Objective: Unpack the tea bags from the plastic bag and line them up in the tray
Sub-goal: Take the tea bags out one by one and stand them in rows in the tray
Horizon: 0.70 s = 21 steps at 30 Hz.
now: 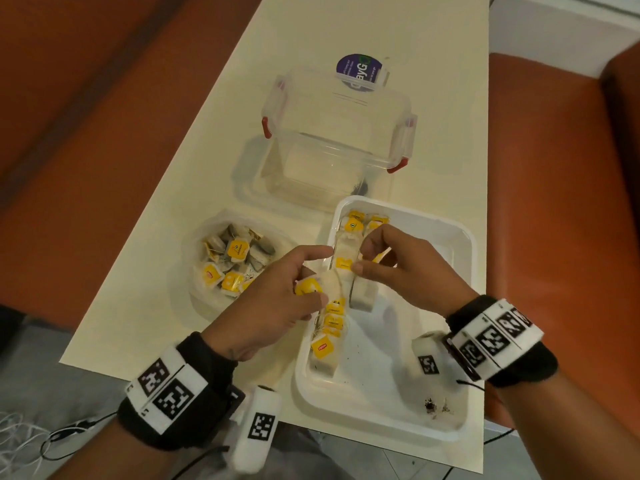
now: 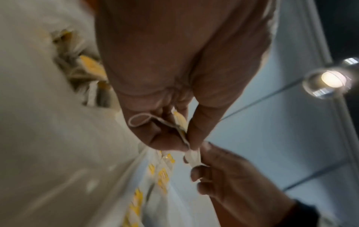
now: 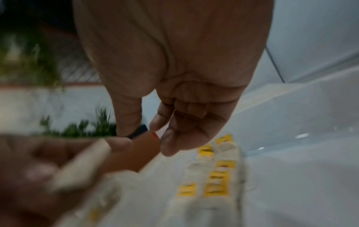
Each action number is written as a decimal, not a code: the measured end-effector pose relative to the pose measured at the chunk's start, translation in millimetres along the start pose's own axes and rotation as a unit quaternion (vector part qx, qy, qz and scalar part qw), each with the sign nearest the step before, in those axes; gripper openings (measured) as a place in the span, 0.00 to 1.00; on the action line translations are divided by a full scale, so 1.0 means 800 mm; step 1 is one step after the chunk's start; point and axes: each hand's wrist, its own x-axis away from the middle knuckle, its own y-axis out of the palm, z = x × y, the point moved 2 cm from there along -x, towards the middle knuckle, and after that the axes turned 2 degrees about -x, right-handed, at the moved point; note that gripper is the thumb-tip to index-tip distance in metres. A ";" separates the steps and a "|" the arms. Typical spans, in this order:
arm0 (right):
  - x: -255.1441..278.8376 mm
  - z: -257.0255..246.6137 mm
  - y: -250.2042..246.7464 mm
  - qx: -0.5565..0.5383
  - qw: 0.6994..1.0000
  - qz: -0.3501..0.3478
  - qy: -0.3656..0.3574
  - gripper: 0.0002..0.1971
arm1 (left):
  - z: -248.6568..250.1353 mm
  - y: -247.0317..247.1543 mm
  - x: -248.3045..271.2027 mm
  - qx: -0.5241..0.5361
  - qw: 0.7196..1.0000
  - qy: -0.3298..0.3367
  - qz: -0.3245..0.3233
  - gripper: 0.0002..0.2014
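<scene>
Both hands over the white tray point(image 1: 464, 237), mid-placement. Left hand point(image 1: 277, 299) pinches a tea bag point(image 1: 317, 285) between thumb and curled fingers point(image 2: 165, 138), yellow tag up, right at the tray's left wall; the left wrist view shows its string looped over a fingertip. Right hand point(image 1: 398, 268) has thumb and fingers curled, pinching another tea bag point(image 1: 344, 256) standing in the row, at its upper edge. Judged step: slot the new bag into the line while the right hand keeps the row from flopping. To do it well: hold the neighbours upright, drop the bag in edge-on, tag facing the same way as the rest, keep the string from snagging others, release only once it leans on the row. The row point(image 1: 329, 327) runs along the tray's left wall, front to back, bags standing close and touching, yellow tags up; the rest of the tray floor is bare except for a few dark specks near its front right corner. Bags look soft, pale, papery, light; easy to tip or tear. The plastic bag point(image 1: 207, 292) sits open on the desk point(image 1: 346, 29) just left of the tray, with plenty of loose tea bags point(image 1: 235, 258) inside, so roughly mid-task. Beyond the tray: a clear lidded container point(image 1: 332, 147) with red clips.
</scene>
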 end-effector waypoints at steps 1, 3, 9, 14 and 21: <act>0.009 -0.007 0.000 -0.080 0.997 -0.009 0.008 0.15 | 0.003 0.001 0.000 -0.076 0.997 0.017 -0.008 0.31; 0.023 -0.017 0.005 -0.143 0.989 -0.045 0.004 0.23 | 0.012 0.006 -0.002 -0.218 0.974 0.051 -0.027 0.36; 0.045 -0.011 0.024 -0.142 0.988 -0.052 -0.017 0.18 | 0.043 0.024 -0.001 -0.383 0.918 0.095 -0.042 0.54; 0.052 -0.005 0.024 -0.160 0.986 -0.046 -0.004 0.14 | 0.052 0.033 0.011 -0.416 0.902 0.105 -0.044 0.58; 0.065 -0.004 0.020 -0.277 0.960 -0.041 -0.028 0.02 | 0.051 0.021 0.010 -0.334 0.931 0.141 0.031 0.41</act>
